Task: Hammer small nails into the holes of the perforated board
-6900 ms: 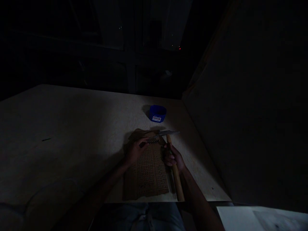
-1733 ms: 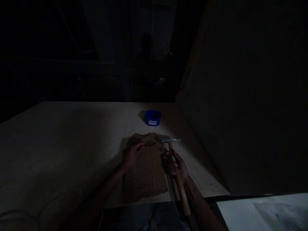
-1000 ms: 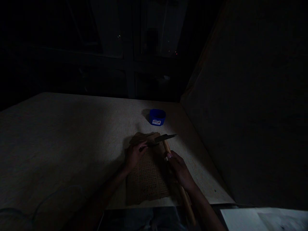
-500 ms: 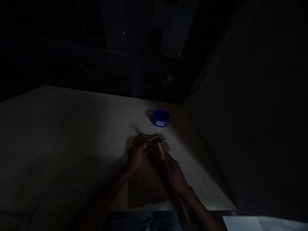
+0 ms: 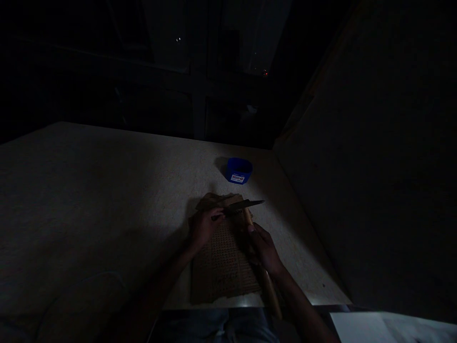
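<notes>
A hammer with a pale wooden handle (image 5: 270, 291) and a dark metal head is gripped in my right hand (image 5: 266, 248). Its head lies over the far part of a brown cardboard sheet (image 5: 224, 257), which carries rows of small marks or holes. My left hand (image 5: 205, 228) rests at the sheet's upper left with its fingers pinched close to the hammer head. Something small and dark shows at those fingertips, too dim to name. Whether the hammer head touches it, I cannot tell.
Beyond the cardboard stands a blue plastic container (image 5: 239, 172) with a white label. The light tabletop (image 5: 143, 190) runs far to the left. A dark upright panel (image 5: 357, 166) borders the right side. White sheets (image 5: 378, 326) lie at the lower right.
The hammer head has shifted right and turned slightly, and my right hand has moved a little right with it. My left hand stays near the same spot on the cardboard.
</notes>
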Demonstrator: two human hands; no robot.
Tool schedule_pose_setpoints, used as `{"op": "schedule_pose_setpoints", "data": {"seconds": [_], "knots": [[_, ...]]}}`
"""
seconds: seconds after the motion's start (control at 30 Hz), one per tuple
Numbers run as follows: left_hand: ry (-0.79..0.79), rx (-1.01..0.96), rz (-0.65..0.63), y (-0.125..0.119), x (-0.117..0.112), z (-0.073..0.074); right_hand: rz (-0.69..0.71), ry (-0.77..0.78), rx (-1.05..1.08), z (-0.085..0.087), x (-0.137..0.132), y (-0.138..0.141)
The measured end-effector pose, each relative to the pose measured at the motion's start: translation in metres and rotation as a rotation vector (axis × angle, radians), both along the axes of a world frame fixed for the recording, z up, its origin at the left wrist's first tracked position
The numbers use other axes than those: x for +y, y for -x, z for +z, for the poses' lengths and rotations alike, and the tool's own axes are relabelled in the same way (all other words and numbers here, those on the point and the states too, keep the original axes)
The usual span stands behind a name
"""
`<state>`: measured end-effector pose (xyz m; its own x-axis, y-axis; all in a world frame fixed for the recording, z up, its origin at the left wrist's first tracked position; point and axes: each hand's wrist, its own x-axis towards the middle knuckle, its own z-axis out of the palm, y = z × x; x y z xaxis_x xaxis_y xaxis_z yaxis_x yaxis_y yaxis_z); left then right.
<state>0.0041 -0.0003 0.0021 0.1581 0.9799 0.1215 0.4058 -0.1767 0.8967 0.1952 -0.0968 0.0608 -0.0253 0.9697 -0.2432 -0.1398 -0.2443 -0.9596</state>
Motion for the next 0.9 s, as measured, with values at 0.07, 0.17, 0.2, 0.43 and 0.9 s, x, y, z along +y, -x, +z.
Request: {"op": "schedule_pose_setpoints", "data": {"seconds": [0.07, 0.17, 0.2, 0.43, 0.9], "knots": [[-0.009, 0.004, 0.007, 0.001, 0.0, -0.002, 0.013, 0.109, 0.216, -0.015, 0.002, -0.009], [-0.008, 0.013, 0.016, 0.003, 0.0, -0.005, 0.039, 0.139, 0.511, -0.034, 0.004, -0.025], [-0.007, 0.016, 0.014, 0.003, 0.0, -0.005, 0.048, 0.13, 0.602, -0.039, 0.005, -0.03], [-0.051, 0.109, -0.028, 0.007, 0.001, -0.002, 0.03, 0.05, 0.865, -0.055, 0.009, -0.053], [-0.155, 0.231, 0.208, 0.042, -0.071, 0.015, 0.11, 0.048, 0.993, -0.058, 0.013, -0.054]]}}
